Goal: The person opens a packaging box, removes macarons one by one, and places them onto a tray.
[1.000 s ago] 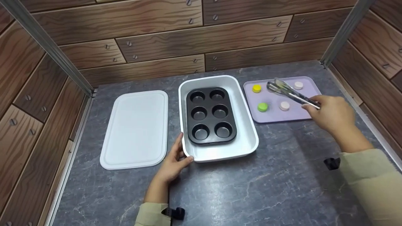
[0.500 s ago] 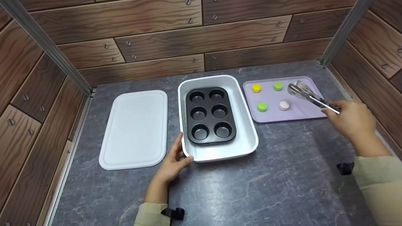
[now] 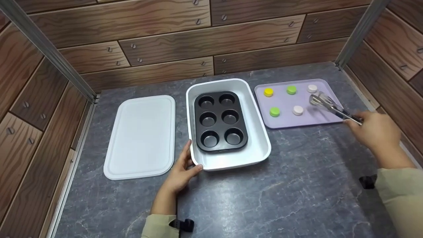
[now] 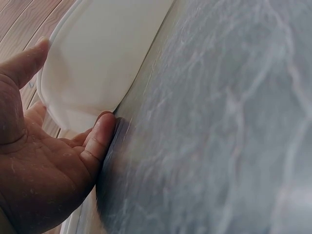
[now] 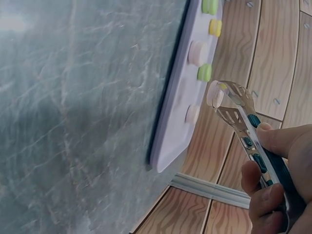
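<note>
At the near left corner of a white rectangular baking dish (image 3: 259,145) rests my left hand (image 3: 181,173), its thumb and fingers spread against the sides. Inside that dish sits a black six-cup muffin tin (image 3: 220,124). My right hand (image 3: 376,134) grips a pair of metal tongs (image 3: 340,112) above the right end of a lilac tray (image 3: 284,122). A pale pink macaron (image 5: 213,94) shows between the tong tips in the right wrist view. On the tray stand a yellow macaron (image 3: 268,92), two green macarons (image 3: 274,111) and two whitish macarons (image 3: 297,110).
A white flat lid or board (image 3: 140,137) lies left of the dish on the grey marbled table (image 3: 264,198). Wood-patterned walls (image 3: 165,49) enclose the back and both sides. The dish stands between the board and the lilac tray.
My right hand has moved the tongs rightward and toward me across the lilac tray, uncovering the back-row green and whitish macarons. My left hand stays at the dish.
</note>
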The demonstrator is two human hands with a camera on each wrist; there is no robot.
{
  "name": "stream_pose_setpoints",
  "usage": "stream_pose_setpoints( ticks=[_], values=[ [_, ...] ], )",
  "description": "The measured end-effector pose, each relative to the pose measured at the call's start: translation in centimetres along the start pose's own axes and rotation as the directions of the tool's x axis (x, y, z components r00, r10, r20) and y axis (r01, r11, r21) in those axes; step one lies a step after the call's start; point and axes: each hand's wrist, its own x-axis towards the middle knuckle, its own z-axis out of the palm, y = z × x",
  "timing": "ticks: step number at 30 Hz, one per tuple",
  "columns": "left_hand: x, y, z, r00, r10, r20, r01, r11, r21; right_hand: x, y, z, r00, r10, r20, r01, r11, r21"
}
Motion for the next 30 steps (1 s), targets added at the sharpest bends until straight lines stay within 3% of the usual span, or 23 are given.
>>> stream_pose_setpoints(
  ticks=[8, 30],
  values=[
    [-0.2, -0.2, 0.0, 1.0, -0.01, -0.007, 0.01, 1.0, -0.003, -0.1, 0.9, 0.1, 0.997, 0.044, 0.061, -0.043, 0.999, -0.022],
    [0.0, 0.1, 0.0, 1.0, -0.014, 0.005, 0.014, 1.0, -0.009, 0.2, 2.4, 1.3, 0.996, 0.059, 0.062, -0.058, 0.998, -0.024]
  ],
)
